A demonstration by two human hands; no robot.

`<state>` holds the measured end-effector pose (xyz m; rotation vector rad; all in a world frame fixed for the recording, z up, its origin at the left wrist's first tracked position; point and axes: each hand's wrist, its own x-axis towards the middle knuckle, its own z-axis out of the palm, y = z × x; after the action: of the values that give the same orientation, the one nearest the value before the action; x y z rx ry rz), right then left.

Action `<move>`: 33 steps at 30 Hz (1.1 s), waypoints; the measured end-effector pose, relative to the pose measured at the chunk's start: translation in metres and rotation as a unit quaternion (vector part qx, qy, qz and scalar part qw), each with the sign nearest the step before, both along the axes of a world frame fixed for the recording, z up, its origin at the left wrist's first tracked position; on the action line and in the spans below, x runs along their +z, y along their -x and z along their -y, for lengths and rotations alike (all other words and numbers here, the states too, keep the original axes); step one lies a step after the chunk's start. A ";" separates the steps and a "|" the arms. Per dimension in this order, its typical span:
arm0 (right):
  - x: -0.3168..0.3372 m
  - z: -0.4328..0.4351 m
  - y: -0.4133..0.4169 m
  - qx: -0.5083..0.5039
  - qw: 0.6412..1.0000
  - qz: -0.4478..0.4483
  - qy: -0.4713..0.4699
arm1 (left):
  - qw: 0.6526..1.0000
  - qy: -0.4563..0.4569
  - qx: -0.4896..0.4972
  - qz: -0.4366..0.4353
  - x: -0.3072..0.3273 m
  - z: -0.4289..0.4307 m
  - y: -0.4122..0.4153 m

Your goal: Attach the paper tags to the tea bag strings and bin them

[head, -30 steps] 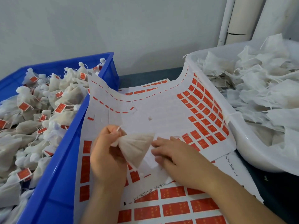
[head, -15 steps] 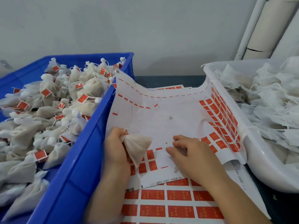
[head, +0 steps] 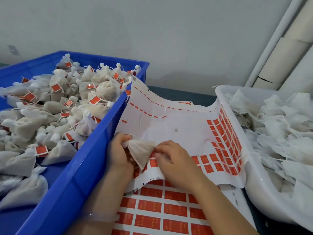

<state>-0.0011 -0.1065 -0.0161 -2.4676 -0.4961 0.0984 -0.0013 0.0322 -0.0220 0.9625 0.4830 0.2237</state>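
1. A pale grey wall (head: pixel 152 31) fills the background. Light pipes (head: pixel 288 48) run up it, above and to the right of the tag sheet.
2. A blue bin (head: pixel 76 175) touches the left edge of the tag sheet (head: pixel 177 119). It is heaped with tagged tea bags (head: pixel 59 107), tied beige pouches with small red tags.
3. A white tub (head: pixel 254 192) stands against the sheet's right edge, full of limp white bags (head: pixel 279 124).
4. The tag sheet is white paper that curls up against both containers. Its middle is bare, and red tags sit in rows along its right side and near edge. A fuller second sheet (head: pixel 169 209) lies under its near edge.
5. The left hand (head: pixel 118 153), over the sheet's near left corner, grips the gathered neck of a tea bag (head: pixel 143 151).
6. The right hand (head: pixel 174 160) is over the sheet's near edge, fingers curled, with the tips at the bag's right corner. Blur hides whether they pinch anything.
7. The tea bag is a beige gauze fan, its neck to the left.
8. A white string (head: pixel 130 135) pokes up from the neck.
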 end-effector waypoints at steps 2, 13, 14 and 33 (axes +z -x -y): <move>-0.011 0.000 0.001 -0.011 1.000 0.005 0.012 | 1.000 -0.002 -0.008 0.014 0.002 0.000 -0.001; -0.023 0.000 0.003 -0.006 0.991 0.081 0.105 | 0.990 -0.021 -0.054 0.129 0.011 -0.001 0.006; -0.023 0.000 0.004 0.017 0.993 0.079 0.089 | 0.992 -0.034 -0.072 0.095 0.009 -0.001 0.004; -0.020 -0.007 -0.001 0.005 0.998 0.040 0.042 | 0.996 0.064 -0.017 0.067 0.002 0.001 -0.005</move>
<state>0.0000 -0.0994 -0.0365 -2.5596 -0.5487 0.0246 0.0033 0.0316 -0.0196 0.8248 0.3534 0.2223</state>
